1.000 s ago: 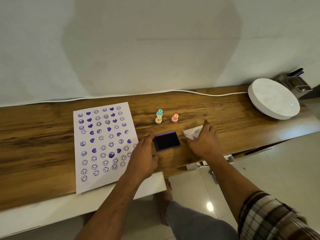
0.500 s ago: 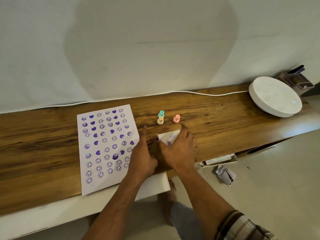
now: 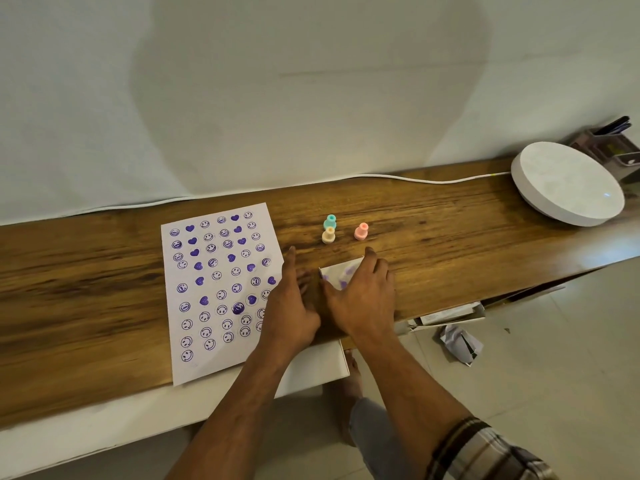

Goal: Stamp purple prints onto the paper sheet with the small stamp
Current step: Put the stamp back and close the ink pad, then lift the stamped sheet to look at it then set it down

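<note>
The white paper sheet (image 3: 221, 271) lies on the wooden table (image 3: 450, 237), covered with several purple smiley and heart prints. Three small stamps stand to its right: teal (image 3: 330, 221), cream (image 3: 328, 235) and pink (image 3: 361, 231). In front of them my right hand (image 3: 363, 296) presses a white lid with purple smudges (image 3: 341, 273) down flat; the purple ink pad is hidden under it. My left hand (image 3: 294, 306) rests edge-on against the lid's left side, fingers straight, covering the sheet's right edge. Neither hand holds a stamp.
A white round disc (image 3: 568, 187) sits at the table's far right, with a white cable (image 3: 381, 176) along the wall and a pen holder (image 3: 613, 150) behind it. A white panel (image 3: 311, 368) juts out below the table edge. Crumpled paper (image 3: 459, 342) lies on the floor.
My right hand brought the white lid from the right of the open ink pad and set it over the pad, hiding the purple surface. My left hand stayed at the pad's left side.
</note>
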Tool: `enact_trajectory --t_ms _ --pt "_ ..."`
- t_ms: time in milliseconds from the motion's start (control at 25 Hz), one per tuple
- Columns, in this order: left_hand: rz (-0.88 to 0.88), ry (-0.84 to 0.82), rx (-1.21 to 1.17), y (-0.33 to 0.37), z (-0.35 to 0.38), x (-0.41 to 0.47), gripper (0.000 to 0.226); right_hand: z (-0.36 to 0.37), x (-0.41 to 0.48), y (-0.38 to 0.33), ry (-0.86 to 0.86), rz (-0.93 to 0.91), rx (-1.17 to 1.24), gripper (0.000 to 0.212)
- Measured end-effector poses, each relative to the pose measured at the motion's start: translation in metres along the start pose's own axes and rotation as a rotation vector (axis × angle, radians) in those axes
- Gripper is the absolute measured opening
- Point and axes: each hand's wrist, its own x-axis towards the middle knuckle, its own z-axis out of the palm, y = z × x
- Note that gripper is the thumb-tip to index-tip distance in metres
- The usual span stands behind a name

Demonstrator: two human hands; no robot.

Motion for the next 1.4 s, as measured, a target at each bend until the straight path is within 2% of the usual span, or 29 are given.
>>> enact_trajectory --t_ms 200,320,400,520,640,800,960,1080,1240,1320,1400 --pt "0.01 0.007 -0.002 -0.001 0.002 0.001 0.111 0.004 -0.001 0.0 -0.012 0.006 -0.065 0.107" --pt "0.022 -0.008 0.015 -0.002 -0.001 0.001 0.111 0.001 -0.004 -0.002 -0.035 0.018 -0.016 0.107" --pt "0.038 0.016 0.025 -0.002 -0.009 0.001 0.103 -0.005 -0.007 -0.008 -0.013 0.012 0.026 0.106" --pt "0.043 0.186 0.041 -0.005 -0.034 0.001 0.073 -0.012 -0.017 -0.033 0.033 -0.147 0.19 0.092" --pt "-0.045 0.404 0.08 -0.021 -0.077 0.0 0.057 -0.005 -0.037 -0.068 -0.118 -0.243 0.349 0.081" --pt "-0.167 0.577 0.084 -0.051 -0.131 -0.009 0.047 0.009 -0.05 -0.091 -0.296 -0.274 0.309 0.077" --pt "-0.24 0.554 0.076 -0.066 -0.143 -0.012 0.039 0.016 -0.054 -0.097 -0.308 -0.248 0.273 0.075" --pt "-0.308 0.579 -0.119 -0.064 -0.149 -0.005 0.039 0.021 -0.056 -0.099 -0.312 -0.235 0.283 0.075" --pt "-0.422 0.579 -0.338 -0.065 -0.155 0.001 0.025 0.025 -0.054 -0.096 -0.278 -0.248 0.304 0.072" --pt "-0.399 0.558 -0.356 -0.064 -0.153 0.001 0.012 0.024 -0.051 -0.095 -0.264 -0.25 0.332 0.066" --pt "-0.327 0.558 -0.346 -0.06 -0.152 -0.001 0.017 0.02 -0.047 -0.091 -0.267 -0.233 0.406 0.06"
